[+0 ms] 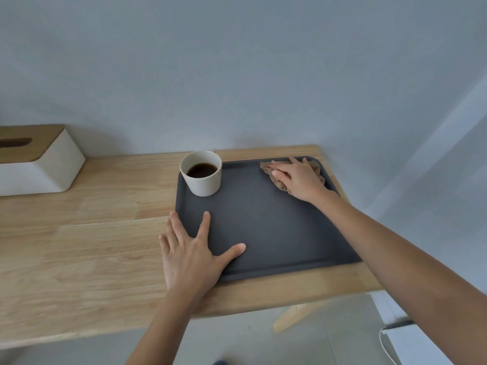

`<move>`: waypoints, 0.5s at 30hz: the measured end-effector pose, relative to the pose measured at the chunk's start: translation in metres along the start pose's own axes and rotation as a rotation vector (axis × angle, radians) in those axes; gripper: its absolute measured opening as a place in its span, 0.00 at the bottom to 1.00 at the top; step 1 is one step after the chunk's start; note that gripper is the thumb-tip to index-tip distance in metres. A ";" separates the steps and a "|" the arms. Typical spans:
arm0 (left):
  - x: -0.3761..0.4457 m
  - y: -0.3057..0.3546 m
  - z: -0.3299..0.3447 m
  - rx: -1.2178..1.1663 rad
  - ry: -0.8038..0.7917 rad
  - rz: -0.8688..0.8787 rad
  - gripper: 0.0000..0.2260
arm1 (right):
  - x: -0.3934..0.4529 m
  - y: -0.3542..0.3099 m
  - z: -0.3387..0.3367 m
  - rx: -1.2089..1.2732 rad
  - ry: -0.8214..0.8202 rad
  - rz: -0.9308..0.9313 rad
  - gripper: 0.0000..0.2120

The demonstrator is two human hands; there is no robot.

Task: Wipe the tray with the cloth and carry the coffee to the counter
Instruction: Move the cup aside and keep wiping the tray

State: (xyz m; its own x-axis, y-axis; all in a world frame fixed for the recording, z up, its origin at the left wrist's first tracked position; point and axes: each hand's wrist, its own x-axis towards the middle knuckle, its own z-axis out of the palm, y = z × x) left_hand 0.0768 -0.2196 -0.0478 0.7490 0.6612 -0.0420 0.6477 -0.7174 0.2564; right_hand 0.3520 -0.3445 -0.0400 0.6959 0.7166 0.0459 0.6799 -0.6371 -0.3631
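Right hand (299, 179) flat on cloth (279, 183); left hand (195, 255) splayed, pinning tray (276, 227).

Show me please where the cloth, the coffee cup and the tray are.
cloth (271, 172): head view, bunched edge left of the right hand.
coffee cup (204, 184): head view, its white side wall.
tray (276, 233): head view, bare dark floor at the middle.

Dark grey tray (263, 233), cream cup (204, 177), seemingly beige-brown cloth (276, 180).

Wooden table (79, 246): tray (276, 233), tissue box (44, 175).
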 end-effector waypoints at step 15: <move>0.000 0.001 0.000 -0.007 0.018 0.020 0.48 | -0.116 -0.051 0.022 0.062 0.001 -0.124 0.25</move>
State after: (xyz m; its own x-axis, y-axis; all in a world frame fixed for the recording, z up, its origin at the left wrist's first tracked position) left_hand 0.0778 -0.2204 -0.0477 0.7589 0.6509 -0.0199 0.6320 -0.7288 0.2635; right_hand 0.2319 -0.3887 -0.0470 0.6074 0.7887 0.0946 0.7452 -0.5246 -0.4117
